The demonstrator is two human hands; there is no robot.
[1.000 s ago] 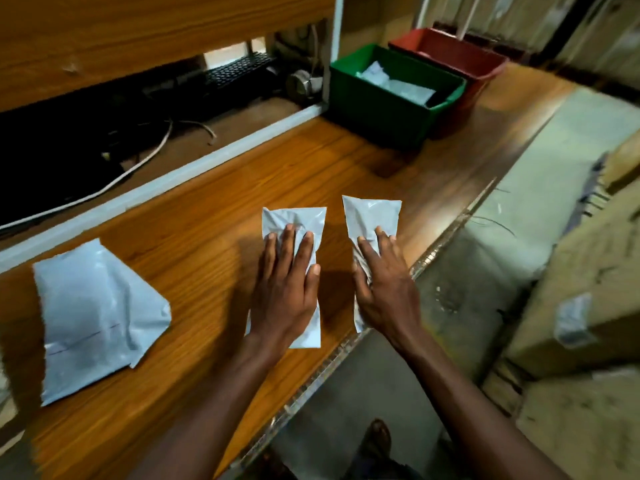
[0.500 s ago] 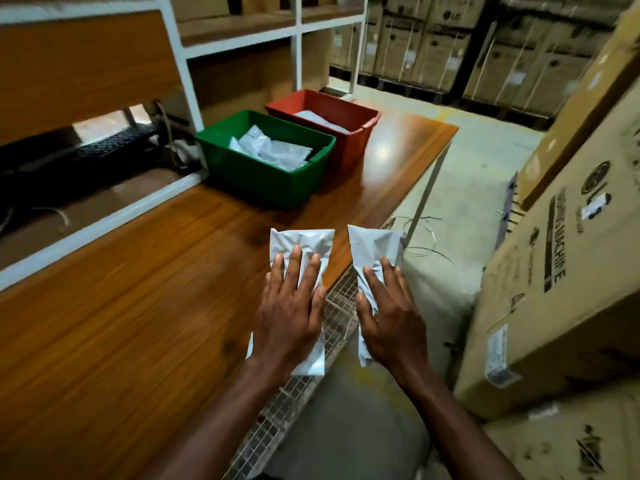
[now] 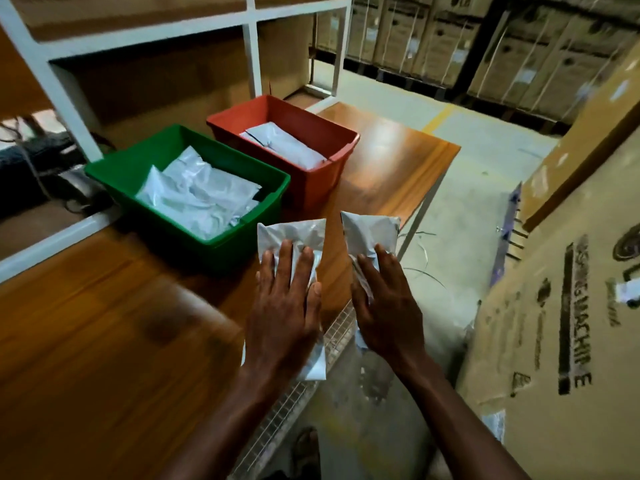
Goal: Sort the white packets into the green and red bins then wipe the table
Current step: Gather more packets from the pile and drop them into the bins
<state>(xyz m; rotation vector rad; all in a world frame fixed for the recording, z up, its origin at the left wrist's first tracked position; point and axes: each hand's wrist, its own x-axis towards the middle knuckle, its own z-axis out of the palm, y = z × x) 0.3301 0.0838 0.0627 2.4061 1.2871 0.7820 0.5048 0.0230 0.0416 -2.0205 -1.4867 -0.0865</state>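
Note:
My left hand (image 3: 284,306) holds a white packet (image 3: 294,233), fingers spread over its top, just in front of the green bin (image 3: 277,206). My right hand (image 3: 384,306) holds a second white packet (image 3: 372,230) beside it, past the table's front edge and in line with the red bin (image 3: 332,171). The green bin holds several crumpled white packets (image 3: 197,195). White packets (image 3: 284,143) lie flat in the red bin. Both bins stand side by side on the wooden table (image 3: 104,341).
A white shelf frame (image 3: 252,46) rises behind the bins. A large cardboard box (image 3: 571,306) stands close on the right, across a narrow strip of floor (image 3: 460,188). A wire mesh rack (image 3: 301,386) runs under the table's front edge. More boxes line the far wall.
Both hands have carried their packets right and forward, from the table's middle to just in front of the bins. The view has swung toward the bins; the large packet at left is out of view.

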